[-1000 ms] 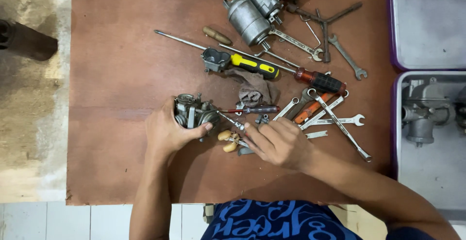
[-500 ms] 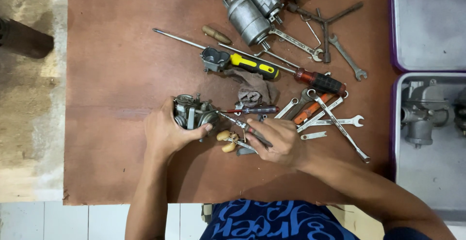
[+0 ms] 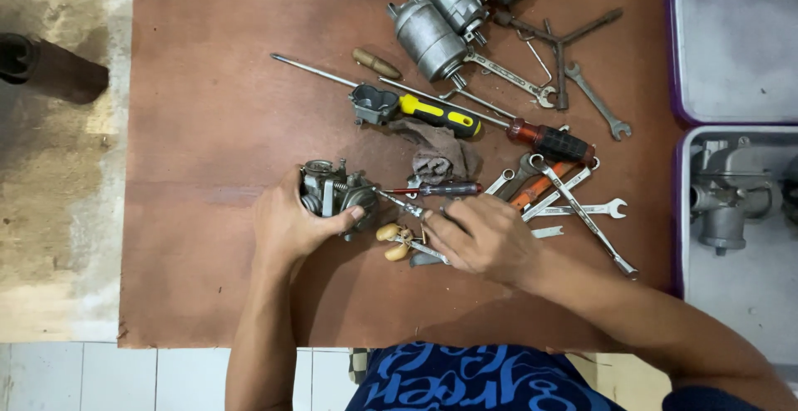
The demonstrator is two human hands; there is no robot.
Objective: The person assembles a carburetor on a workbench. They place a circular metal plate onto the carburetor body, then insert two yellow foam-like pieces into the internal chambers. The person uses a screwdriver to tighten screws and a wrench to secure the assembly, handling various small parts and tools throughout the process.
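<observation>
Carburetor partly covered by left hand, tool handle hidden inside right hand grip, tray cut off at right edge

Carb on table left of wrench pile; trays far right.

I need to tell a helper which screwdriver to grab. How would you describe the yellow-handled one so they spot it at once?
On the brown board, look at the tool pile above the person's right hand. The screwdriver lies slanted beside a grey rag. It alone has a yellow and black handle; its neighbour has a red and black one.
</observation>
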